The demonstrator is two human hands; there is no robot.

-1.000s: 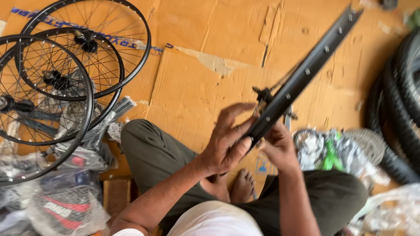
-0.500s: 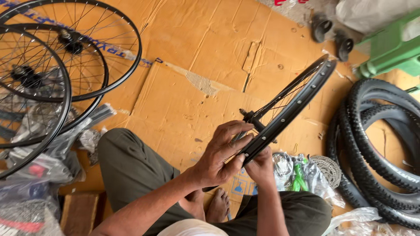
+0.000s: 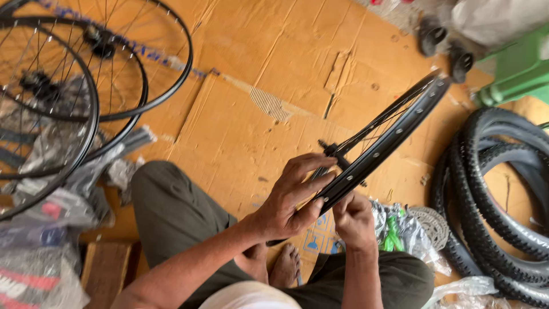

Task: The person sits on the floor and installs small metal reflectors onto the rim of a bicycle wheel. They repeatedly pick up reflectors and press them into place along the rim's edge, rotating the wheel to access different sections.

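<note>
Wheel rim lower, between both hands

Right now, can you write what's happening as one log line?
left hand: grips wheel rim | right hand: pinches rim's lower edge | wheel: held on edge over lap | floor: cardboard

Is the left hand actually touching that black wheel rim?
Touching. The head view shows the left hand with its fingers wrapped over the edge of the black wheel rim, no gap between them.

clear plastic bags with green contents right of knee, crumpled red-printed bags lower left
</note>
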